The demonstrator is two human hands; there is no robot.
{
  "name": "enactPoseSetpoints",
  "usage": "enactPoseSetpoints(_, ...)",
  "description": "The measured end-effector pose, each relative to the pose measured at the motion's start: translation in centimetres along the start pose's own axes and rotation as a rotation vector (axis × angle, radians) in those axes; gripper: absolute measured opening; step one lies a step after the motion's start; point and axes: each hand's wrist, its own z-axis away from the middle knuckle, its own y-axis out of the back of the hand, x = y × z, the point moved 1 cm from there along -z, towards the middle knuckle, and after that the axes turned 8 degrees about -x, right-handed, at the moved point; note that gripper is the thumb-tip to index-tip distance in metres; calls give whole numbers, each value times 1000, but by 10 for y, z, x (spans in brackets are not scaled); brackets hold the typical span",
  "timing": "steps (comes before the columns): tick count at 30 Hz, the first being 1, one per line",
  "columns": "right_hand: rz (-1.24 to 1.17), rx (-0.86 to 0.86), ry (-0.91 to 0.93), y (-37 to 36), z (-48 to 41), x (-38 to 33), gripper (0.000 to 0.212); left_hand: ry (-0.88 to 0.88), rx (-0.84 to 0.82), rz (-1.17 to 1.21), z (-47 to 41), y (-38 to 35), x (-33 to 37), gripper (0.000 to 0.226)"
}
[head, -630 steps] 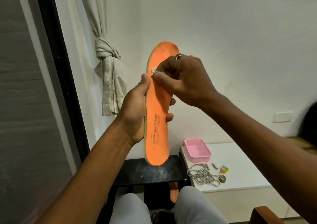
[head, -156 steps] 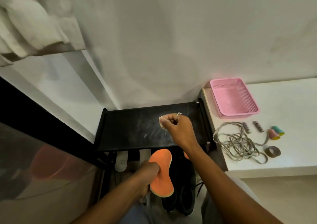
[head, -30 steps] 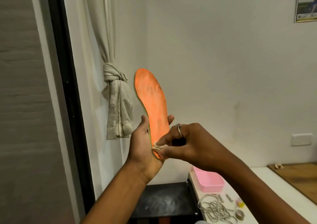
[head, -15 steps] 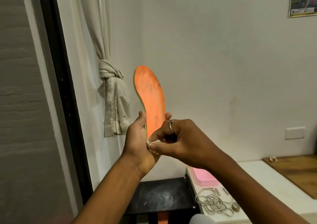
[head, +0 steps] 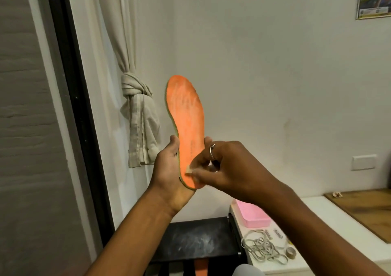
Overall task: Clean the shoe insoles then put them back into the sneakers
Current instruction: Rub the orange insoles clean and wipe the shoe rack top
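Observation:
An orange insole [head: 186, 115] with a greenish edge stands upright in front of me, toe end up, its surface streaked grey. My left hand [head: 169, 170] grips its heel end from behind and the left. My right hand [head: 224, 165], a ring on one finger, pinches a small pale wipe [head: 189, 170] against the insole's lower part. A strip of orange [head: 200, 267], perhaps the other insole, shows below the black shelf. The sneakers are out of sight.
A black shelf top [head: 196, 239] stands below my hands. To its right a white counter [head: 317, 218] carries a pink basket [head: 251, 214], a tangle of grey cord [head: 262, 248] and a tape roll [head: 290, 253]. A knotted curtain [head: 137, 115] hangs left.
My right hand with the wipe has shifted slightly along the insole's heel part. The view has moved a little; my left hand keeps the same grip.

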Motion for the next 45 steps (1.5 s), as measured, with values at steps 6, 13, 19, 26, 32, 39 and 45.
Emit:
enactPoseSetpoints(6, 205, 103, -51, -2, -1, 3, 12, -8, -14, -50, 2, -3, -3, 62)
enactPoseSetpoints(13, -3, -52, -85, 5, -1, 1, 12, 10, -24, -90, 1, -3, -7, 64)
enactPoseSetpoints(19, -9, -27, -66, 9, -2, 6, 22, -30, -28, -65, 2, -2, 3, 63)
enactPoseSetpoints(26, 93, 114, -94, 4, -3, 6, 21, 8, -51, -71, 1, -5, -4, 64)
enactPoseSetpoints(32, -72, -173, 10, 7, 1, -4, 11, 9, 2, -50, -1, 2, 0, 68)
enactPoseSetpoints(39, 180, 269, -8, -4, -6, 15, 17, 24, -52, -57, 4, -10, -9, 63)
enactPoseSetpoints(45, -144, -153, -19, 10, 2, 5, 11, 43, -26, -73, 1, -5, -7, 67)
